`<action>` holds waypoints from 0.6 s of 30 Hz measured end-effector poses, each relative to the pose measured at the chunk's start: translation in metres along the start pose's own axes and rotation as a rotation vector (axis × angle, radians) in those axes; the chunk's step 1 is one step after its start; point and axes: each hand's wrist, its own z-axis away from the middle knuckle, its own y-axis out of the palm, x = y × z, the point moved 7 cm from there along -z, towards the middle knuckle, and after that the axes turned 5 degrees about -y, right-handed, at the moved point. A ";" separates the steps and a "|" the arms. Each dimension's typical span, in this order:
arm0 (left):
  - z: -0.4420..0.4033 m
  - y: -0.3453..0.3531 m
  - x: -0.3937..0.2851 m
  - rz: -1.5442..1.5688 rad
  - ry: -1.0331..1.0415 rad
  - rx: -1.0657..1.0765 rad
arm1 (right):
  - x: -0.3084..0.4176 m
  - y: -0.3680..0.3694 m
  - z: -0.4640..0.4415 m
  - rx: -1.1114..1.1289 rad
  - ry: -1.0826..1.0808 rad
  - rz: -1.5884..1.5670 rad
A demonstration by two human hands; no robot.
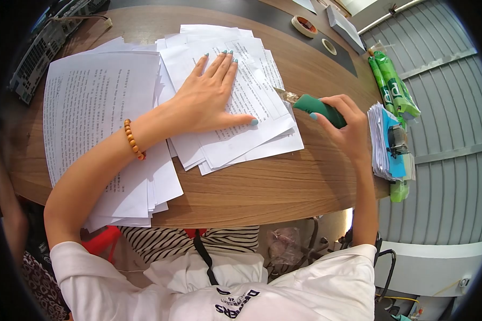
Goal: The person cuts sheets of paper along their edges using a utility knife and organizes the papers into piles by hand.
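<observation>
My left hand lies flat on a pile of printed sheets, fingers stretched out and thumb spread to the right. Those sheets overlap unevenly, with several edges sticking out. In my right hand is a green-handled tool with a narrow metal tip. The tip points left and reaches the right edge of the pile; whether it touches the paper I cannot tell. Under my left forearm is a second stack of printed paper, its sheets slightly fanned.
Two tape rolls lie at the back of the wooden table. A clipped bundle of papers and green packages stand along the right edge. Black slotted equipment sits at the back left. Another person's arm shows at far left.
</observation>
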 end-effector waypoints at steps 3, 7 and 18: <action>0.001 0.000 -0.001 -0.012 0.012 -0.018 | -0.002 0.018 0.003 -0.074 0.014 -0.035; 0.001 0.000 -0.001 -0.003 0.016 -0.019 | -0.003 0.036 -0.004 -0.145 0.029 -0.063; 0.001 -0.002 -0.002 -0.014 0.022 -0.024 | -0.022 0.033 -0.005 -0.127 0.052 -0.067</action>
